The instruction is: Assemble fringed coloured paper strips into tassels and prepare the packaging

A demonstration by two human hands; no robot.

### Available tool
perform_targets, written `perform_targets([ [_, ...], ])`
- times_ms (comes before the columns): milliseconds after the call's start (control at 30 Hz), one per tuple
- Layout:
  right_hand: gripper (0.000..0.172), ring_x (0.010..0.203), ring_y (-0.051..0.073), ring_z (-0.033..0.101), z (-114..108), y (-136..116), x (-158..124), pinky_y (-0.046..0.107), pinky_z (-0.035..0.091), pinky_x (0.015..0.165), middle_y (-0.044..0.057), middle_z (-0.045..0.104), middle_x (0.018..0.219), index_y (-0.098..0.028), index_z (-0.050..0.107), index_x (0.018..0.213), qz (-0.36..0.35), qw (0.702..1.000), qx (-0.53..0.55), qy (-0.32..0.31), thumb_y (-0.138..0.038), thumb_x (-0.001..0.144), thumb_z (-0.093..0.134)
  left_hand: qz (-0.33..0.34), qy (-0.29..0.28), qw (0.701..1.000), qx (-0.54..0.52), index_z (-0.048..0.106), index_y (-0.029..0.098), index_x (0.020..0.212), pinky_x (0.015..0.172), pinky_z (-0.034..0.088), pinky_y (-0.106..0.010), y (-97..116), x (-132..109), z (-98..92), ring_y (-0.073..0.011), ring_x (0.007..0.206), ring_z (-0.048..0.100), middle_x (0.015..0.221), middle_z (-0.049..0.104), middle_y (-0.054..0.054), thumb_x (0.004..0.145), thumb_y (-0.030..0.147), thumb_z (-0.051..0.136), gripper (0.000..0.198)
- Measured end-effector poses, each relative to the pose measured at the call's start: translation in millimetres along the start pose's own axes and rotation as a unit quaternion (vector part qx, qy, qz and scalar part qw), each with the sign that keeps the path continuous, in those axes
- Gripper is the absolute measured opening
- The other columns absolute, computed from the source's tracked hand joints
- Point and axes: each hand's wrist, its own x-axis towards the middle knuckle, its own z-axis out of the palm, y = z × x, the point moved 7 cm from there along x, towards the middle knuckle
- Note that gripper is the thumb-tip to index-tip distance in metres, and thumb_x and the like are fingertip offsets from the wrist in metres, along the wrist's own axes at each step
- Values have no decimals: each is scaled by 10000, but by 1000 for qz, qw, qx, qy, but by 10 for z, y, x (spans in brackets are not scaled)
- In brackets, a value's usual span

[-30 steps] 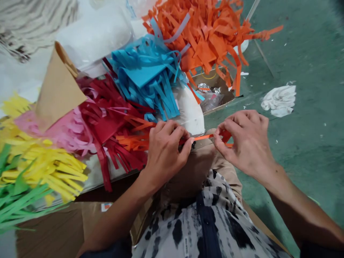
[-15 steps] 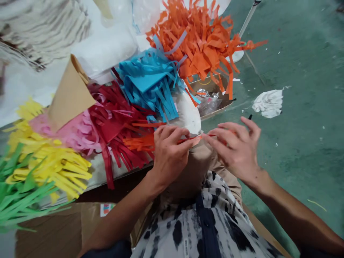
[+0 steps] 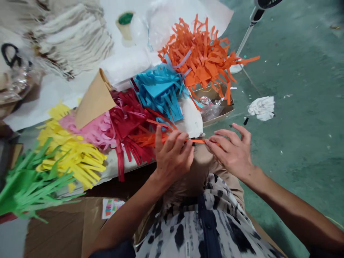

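A thin orange paper strip stretches between my two hands over my lap. My left hand holds its left part, with the forefinger lifted and the other fingers curled over the paper. My right hand pinches the right end between thumb and fingertips, its other fingers fanned out. Left of my left hand, an orange paper fringe lies over the dark red fringed paper. Beyond that sit blue fringed paper and a large orange fringed bundle.
Pink, yellow and green fringed paper line the table edge. A brown paper cone stands on the pink. An open cardboard box is below the orange bundle. Crumpled white cloth or paper lies on the green floor.
My view has shifted, showing more of the table's left side. My left forefinger has lifted, and the orange strip between my hands now shows longer and straighter.
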Motion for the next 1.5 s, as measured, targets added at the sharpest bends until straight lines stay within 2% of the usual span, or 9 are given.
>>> perform_targets([
  [233, 368, 1101, 263, 713, -207, -57, -108, 581, 372, 1133, -62, 810, 1087, -425, 699, 1165, 6, 999, 1, 48, -125, 951, 694, 63, 7, 997, -31, 707, 264, 1197, 1226, 401, -570, 143, 56, 53, -199, 1016, 740, 990, 811, -3, 966, 118, 655, 278],
  [400, 332, 1158, 311, 690, -398, -184, 6, 587, 372, 1094, -36, 812, 1049, -402, 719, 1165, 34, 997, -52, 42, -150, 949, 703, 100, 32, 994, -37, 750, 211, 1132, 927, 530, -428, 323, 176, -135, -225, 987, 748, 1022, 830, -50, 962, 140, 669, 201],
  [533, 339, 1059, 311, 702, -670, -188, 91, 549, 394, 986, -16, 808, 1005, -393, 729, 1178, 21, 992, -58, 111, -165, 928, 746, -39, -44, 977, -206, 808, 179, 1089, 795, 527, -377, 208, 363, -217, -229, 881, 734, 963, 832, -72, 1026, 247, 589, 239],
  [600, 367, 991, 293, 703, -821, -157, 108, 525, 399, 929, -24, 803, 956, -405, 725, 1215, 18, 986, -49, 158, -192, 920, 772, -165, -119, 902, -380, 839, 191, 1014, 713, 518, -332, 85, 395, -150, -195, 755, 701, 822, 802, -43, 1041, 370, 570, 324],
  [733, 253, 988, 271, 702, -979, -59, 153, 501, 445, 920, -14, 798, 934, -383, 774, 1149, 63, 981, 31, 183, -233, 946, 752, -314, -235, 660, -640, 847, 188, 890, 580, 468, -258, 97, 344, -15, -130, 608, 625, 728, 744, -21, 851, 516, 804, 333],
  [833, 167, 999, 261, 708, -967, 23, 216, 490, 499, 941, 3, 805, 956, -362, 811, 1072, 121, 969, 135, 167, -268, 976, 713, -347, -238, 575, -702, 820, 191, 824, 620, 500, -250, 131, 352, 7, -113, 623, 636, 761, 749, -17, 734, 456, 910, 294],
  [1067, 76, 857, 229, 713, -857, 112, 390, 431, 572, 811, 12, 804, 880, -309, 821, 907, 179, 920, 301, 173, -319, 944, 756, -289, -192, 653, -673, 796, 199, 737, 794, 543, -292, 33, 532, 80, -153, 813, 686, 885, 767, -31, 773, 407, 879, 226],
  [1267, 133, 868, 229, 743, -813, 157, 452, 429, 593, 809, 18, 818, 911, -308, 816, 871, 215, 906, 323, 172, -361, 959, 732, -283, -152, 646, -692, 813, 218, 753, 786, 531, -286, -11, 634, 119, -137, 766, 663, 794, 752, -1, 766, 357, 888, 158],
  [1500, 128, 850, 213, 753, -720, 333, 581, 375, 576, 776, 21, 828, 949, -263, 830, 991, 222, 864, 448, 58, -321, 926, 736, -283, -125, 644, -700, 817, 193, 738, 801, 522, -279, -68, 755, 124, -136, 769, 673, 814, 781, -20, 680, 352, 941, 210],
])
